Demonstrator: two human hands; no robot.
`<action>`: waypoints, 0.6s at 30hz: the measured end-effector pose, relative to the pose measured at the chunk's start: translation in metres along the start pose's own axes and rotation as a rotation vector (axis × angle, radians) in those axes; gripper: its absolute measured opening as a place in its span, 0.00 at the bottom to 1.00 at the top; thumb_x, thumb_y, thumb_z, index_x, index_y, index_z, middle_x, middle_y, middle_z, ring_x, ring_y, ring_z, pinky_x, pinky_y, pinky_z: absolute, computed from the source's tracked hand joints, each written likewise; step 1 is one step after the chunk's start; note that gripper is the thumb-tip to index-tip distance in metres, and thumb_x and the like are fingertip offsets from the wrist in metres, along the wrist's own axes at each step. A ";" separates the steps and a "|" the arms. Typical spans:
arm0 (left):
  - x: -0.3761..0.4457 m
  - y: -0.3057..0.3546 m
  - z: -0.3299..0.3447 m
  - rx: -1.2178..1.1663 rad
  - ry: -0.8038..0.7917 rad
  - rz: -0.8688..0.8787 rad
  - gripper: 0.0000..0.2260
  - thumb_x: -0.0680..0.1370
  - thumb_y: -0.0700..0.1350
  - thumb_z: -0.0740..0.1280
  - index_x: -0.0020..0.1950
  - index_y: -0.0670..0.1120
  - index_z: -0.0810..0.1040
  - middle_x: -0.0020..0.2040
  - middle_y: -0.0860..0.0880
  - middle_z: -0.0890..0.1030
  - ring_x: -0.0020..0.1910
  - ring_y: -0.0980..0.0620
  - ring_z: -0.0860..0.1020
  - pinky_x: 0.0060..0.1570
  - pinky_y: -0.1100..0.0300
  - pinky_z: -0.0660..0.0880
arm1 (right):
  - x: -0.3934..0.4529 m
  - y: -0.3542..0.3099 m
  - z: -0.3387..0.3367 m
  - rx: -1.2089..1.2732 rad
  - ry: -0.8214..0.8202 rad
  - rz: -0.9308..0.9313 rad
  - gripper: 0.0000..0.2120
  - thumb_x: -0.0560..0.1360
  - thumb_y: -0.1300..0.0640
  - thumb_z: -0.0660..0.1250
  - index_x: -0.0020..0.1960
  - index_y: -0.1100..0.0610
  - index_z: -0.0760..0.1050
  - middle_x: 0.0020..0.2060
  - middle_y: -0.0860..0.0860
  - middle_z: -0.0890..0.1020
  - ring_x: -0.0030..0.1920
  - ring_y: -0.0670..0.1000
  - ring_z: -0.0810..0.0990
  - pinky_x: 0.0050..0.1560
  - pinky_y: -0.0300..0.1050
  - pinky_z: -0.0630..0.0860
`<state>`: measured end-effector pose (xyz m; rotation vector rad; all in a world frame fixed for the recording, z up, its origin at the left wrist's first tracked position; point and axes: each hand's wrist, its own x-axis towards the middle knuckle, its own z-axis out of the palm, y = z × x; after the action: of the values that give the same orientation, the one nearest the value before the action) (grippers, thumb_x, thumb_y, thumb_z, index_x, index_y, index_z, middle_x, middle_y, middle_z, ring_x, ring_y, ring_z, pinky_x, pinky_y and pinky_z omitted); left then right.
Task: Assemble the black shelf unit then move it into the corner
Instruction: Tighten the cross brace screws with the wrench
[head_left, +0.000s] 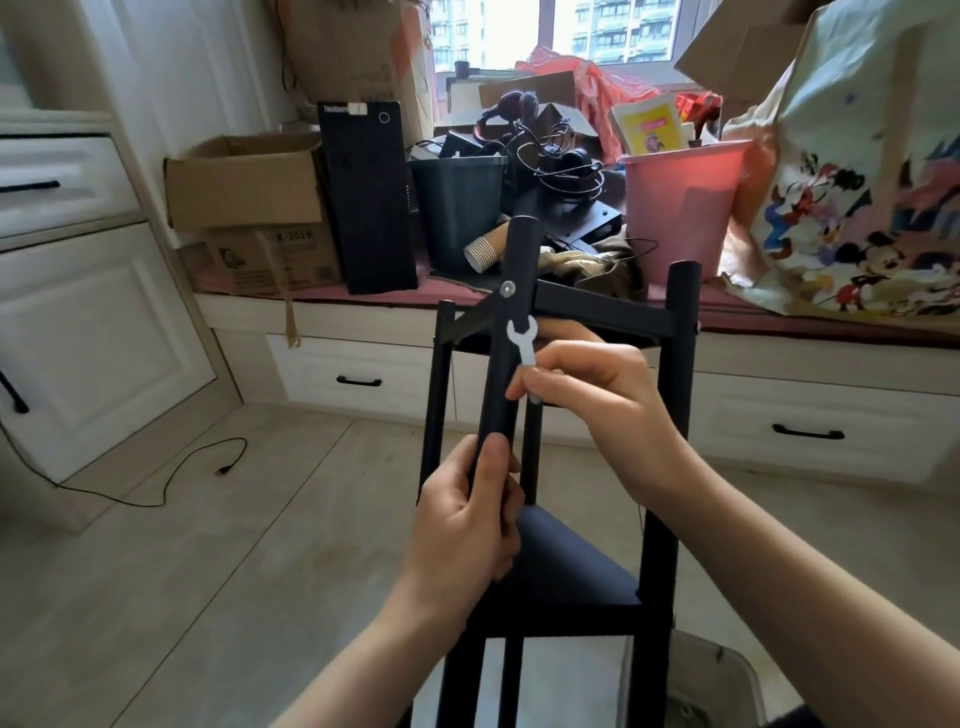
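The black shelf unit (662, 519) stands in front of me, with upright poles and a triangular black shelf (566, 577) low down. My left hand (462, 525) grips a black pole (511, 332) that leans up and to the right. A silver bolt (507, 287) sits in that pole where it meets the top cross bar (602, 306). My right hand (587, 395) pinches a small white plastic wrench (522, 345), whose open jaw points up, just below the bolt and in front of the pole.
Behind the unit runs a window bench crowded with cardboard boxes (249, 182), a black computer tower (369, 197), a dark bin (457, 208), a pink bin (680, 213) and a cartoon-print bag (857, 182). White drawers (358, 374) lie below. A black cable (171, 478) trails on the floor.
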<state>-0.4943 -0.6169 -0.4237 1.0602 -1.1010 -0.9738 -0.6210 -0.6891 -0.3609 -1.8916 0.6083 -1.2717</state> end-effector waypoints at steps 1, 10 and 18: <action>0.000 0.000 0.000 -0.004 0.000 -0.002 0.21 0.75 0.61 0.60 0.45 0.42 0.73 0.29 0.48 0.69 0.21 0.53 0.63 0.21 0.62 0.59 | -0.001 0.001 -0.001 -0.009 0.013 -0.003 0.08 0.73 0.59 0.67 0.39 0.60 0.83 0.43 0.54 0.80 0.47 0.48 0.79 0.46 0.39 0.75; 0.001 -0.001 -0.009 0.029 0.052 0.049 0.21 0.74 0.62 0.62 0.47 0.45 0.78 0.29 0.47 0.69 0.21 0.52 0.65 0.19 0.62 0.63 | -0.009 0.018 -0.008 -0.110 0.184 0.024 0.09 0.68 0.62 0.65 0.29 0.63 0.77 0.42 0.53 0.78 0.43 0.46 0.76 0.42 0.38 0.71; 0.000 -0.002 -0.018 0.040 0.068 0.058 0.18 0.74 0.63 0.62 0.44 0.49 0.78 0.28 0.47 0.69 0.20 0.51 0.65 0.19 0.61 0.63 | -0.006 0.024 0.007 -0.201 0.149 0.198 0.09 0.78 0.59 0.66 0.42 0.57 0.83 0.37 0.55 0.82 0.37 0.51 0.79 0.39 0.47 0.73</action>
<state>-0.4763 -0.6146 -0.4274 1.0805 -1.0934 -0.8668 -0.6161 -0.6966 -0.3852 -1.8526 1.0094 -1.2674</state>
